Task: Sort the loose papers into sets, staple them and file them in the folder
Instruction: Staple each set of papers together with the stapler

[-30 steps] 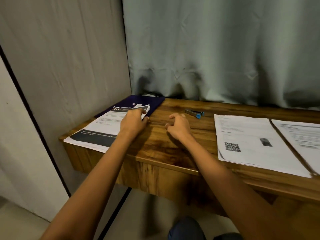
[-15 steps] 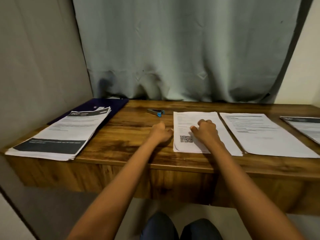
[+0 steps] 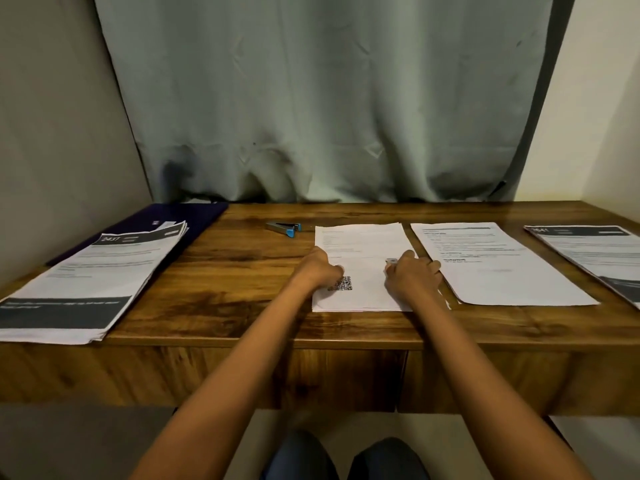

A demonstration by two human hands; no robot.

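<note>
left hand (image 3: 317, 270), fingers curled on white QR-coded paper stack (image 3: 362, 242), grip unclear | right hand (image 3: 410, 277), fingers flat | blue-tipped grey stapler (image 3: 283, 229): 11 o'clock, left nearer

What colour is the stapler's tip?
Blue tip on the grey stapler, seen best in the head view.

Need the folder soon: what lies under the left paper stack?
A dark purple folder shows under the stack's far end. Its near part is covered, so whether anything is filed inside cannot be seen.
</note>
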